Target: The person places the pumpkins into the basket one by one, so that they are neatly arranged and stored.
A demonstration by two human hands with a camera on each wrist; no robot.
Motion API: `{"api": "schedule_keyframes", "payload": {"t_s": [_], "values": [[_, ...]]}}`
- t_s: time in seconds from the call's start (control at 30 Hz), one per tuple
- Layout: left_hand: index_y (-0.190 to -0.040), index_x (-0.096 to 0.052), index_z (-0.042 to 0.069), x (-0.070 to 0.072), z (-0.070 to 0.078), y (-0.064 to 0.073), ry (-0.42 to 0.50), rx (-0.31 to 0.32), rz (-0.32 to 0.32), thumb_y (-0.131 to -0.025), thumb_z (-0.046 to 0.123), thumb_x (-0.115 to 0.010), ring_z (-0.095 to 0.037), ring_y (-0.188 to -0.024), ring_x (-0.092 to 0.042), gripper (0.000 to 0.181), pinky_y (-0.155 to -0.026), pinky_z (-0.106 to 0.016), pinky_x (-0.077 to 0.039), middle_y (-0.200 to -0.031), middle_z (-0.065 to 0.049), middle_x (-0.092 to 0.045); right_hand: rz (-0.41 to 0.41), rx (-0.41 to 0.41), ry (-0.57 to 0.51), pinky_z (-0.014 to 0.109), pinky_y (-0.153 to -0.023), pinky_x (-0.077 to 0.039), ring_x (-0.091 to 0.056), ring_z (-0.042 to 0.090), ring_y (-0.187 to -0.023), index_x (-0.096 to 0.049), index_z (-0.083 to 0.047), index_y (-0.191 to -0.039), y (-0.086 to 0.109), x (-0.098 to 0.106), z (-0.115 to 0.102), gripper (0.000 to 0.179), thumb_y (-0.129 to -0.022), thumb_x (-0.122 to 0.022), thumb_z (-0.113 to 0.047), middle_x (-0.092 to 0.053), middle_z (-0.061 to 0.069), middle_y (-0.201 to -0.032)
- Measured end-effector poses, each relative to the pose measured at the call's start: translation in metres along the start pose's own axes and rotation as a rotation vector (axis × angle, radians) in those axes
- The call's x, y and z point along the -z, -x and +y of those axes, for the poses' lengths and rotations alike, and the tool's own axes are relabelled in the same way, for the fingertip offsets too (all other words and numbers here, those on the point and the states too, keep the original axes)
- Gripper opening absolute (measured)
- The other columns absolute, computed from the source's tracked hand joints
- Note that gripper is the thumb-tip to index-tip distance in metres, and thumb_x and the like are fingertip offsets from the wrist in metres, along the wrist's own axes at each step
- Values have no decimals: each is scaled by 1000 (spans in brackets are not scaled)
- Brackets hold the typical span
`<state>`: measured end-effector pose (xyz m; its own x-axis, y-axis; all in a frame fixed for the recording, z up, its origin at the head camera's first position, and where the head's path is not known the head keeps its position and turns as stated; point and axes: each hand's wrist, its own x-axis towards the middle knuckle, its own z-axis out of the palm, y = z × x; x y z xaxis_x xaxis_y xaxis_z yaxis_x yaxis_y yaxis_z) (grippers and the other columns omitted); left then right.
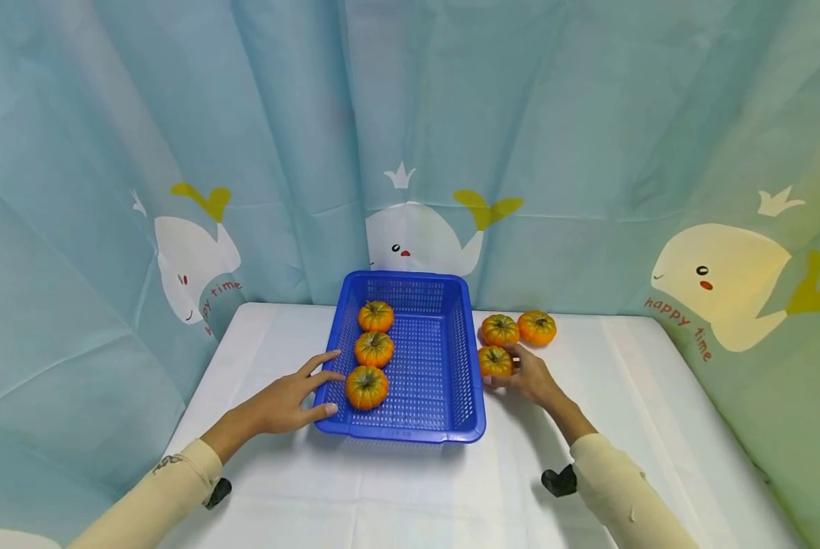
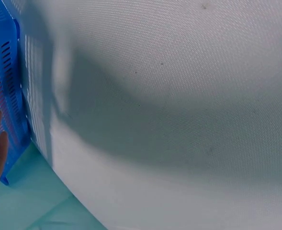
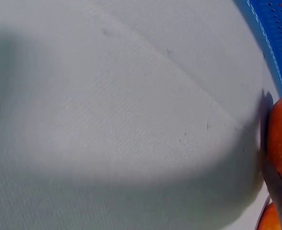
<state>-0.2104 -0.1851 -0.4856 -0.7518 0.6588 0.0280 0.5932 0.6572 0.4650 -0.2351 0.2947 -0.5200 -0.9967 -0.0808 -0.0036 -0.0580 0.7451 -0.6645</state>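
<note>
white table (image 1: pixel 643 389), whale-print curtain (image 1: pixel 416 114), blue basket (image 1: pixel 410 435)

Site: curtained-off booth; from where I stand, cannot tell whether home or studio. Evidence: pale blue curtain (image 1: pixel 300 122), printed with cartoon whales (image 1: pixel 426 229) and red "happy time" lettering (image 1: pixel 682 319), hangs along three sides of a white table (image 1: pixel 410 496).

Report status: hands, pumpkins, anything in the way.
Left hand spread at left rim of blue basket. Right hand gripping one pumpkin, outside right. Three pumpkins inside, two more outside. Basket's right wall stands between held pumpkin and interior.
</note>
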Motion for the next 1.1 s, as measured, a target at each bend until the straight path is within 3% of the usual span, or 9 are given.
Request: {"api": "schedule_keyframes", "payload": {"t_s": [0.3, 0.67, 1.1], "values": [[-144, -52, 26, -1, 0, 0, 15, 19, -8, -97, 57, -54, -35, -121, -62, 57, -96, -57, -53, -168, 1, -16, -35, 29, 7, 58, -98, -50, -60, 45, -112, -48, 7, -139, 3, 8, 0, 73, -82, -83, -22, -59, 31, -131], [-144, -52, 26, -2, 1, 1, 8, 18, -5, -98, 56, -54, -32, -118, -64, 55, -94, -55, -54, -168, 0, -17, -15, 97, 28, 58, -94, -52, -62, 44, -108, -50, 6, -136, 11, 23, -4, 69, -82, -83, -20, -61, 30, -127], [-143, -52, 27, -2, -1, 0, -2, 19, -1, -97, 59, -53, -28, -113, -66, 56, -92, -51, -55, -167, 2, -17, -29, 68, 19, 60, -99, -49, -59, 48, -114, -47, 8, -140, 12, 47, -13, 76, -82, -83, -25, -59, 33, -129]]}}
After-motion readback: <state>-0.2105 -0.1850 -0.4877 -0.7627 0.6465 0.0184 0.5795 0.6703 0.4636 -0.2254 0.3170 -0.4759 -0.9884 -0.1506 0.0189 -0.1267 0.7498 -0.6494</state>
